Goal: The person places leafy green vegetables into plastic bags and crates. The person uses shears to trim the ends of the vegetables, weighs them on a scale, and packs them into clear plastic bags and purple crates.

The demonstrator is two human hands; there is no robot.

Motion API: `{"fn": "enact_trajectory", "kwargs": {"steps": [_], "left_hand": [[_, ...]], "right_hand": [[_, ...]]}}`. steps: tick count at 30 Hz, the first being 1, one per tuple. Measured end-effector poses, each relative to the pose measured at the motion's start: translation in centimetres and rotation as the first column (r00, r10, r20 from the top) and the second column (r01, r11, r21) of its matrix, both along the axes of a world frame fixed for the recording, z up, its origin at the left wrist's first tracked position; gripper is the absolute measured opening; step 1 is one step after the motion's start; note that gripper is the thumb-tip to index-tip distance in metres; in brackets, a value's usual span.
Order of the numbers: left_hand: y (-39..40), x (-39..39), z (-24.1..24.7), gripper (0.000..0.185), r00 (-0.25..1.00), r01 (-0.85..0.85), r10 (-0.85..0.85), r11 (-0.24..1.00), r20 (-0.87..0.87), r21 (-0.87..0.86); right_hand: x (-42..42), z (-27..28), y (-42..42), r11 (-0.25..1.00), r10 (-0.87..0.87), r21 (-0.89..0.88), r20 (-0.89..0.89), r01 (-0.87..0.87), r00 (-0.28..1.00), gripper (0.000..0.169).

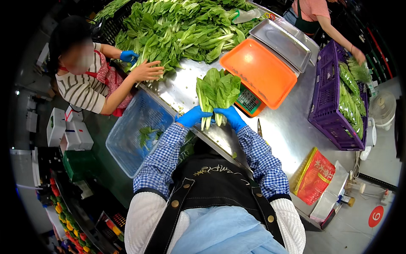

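Between my two blue-gloved hands is a small bunch of leafy greens, its pale stems towards me and its leaves pointing away. My left hand grips the stems on the left side. On the right side, my right hand closes round the same bunch. Both hands are over the near edge of a steel table. Just beyond the bunch stands a digital scale with an orange tray; its keypad shows by my right hand. A large heap of the same greens covers the table's far side.
A blue plastic basket with leaf scraps stands below the table at left. A co-worker reaches into the heap. At right are a purple crate of bagged greens, another person's arm, a metal tray and a red bag.
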State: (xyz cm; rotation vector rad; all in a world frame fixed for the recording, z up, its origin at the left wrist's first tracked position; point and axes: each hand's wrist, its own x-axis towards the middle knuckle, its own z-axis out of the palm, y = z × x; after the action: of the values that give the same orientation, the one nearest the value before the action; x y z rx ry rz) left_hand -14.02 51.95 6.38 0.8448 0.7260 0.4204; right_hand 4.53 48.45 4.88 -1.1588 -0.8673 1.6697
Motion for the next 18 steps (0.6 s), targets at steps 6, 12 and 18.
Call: {"fn": "enact_trajectory", "kwargs": {"steps": [6, 12, 18], "left_hand": [[0.3, -5.1, 1.2, 0.047, 0.975, -0.114, 0.129, 0.989, -0.181, 0.093], [-0.9, -2.7, -1.2, 0.045, 0.877, -0.472, 0.475, 0.88, 0.074, -0.057], [-1.5, 1.3, -2.1, 0.033, 0.917, -0.351, 0.375, 0.92, 0.136, -0.171]], "right_hand": [[0.7, -0.7, -0.4, 0.999, -0.017, -0.034, -0.16, 0.011, 0.987, 0.053], [-0.7, 0.1, -0.7, 0.998, -0.029, 0.049, -0.058, 0.032, 0.998, 0.052], [-2.2, -2.3, -0.3, 0.985, -0.097, 0.155, 0.15, 0.073, 0.984, 0.052]]}}
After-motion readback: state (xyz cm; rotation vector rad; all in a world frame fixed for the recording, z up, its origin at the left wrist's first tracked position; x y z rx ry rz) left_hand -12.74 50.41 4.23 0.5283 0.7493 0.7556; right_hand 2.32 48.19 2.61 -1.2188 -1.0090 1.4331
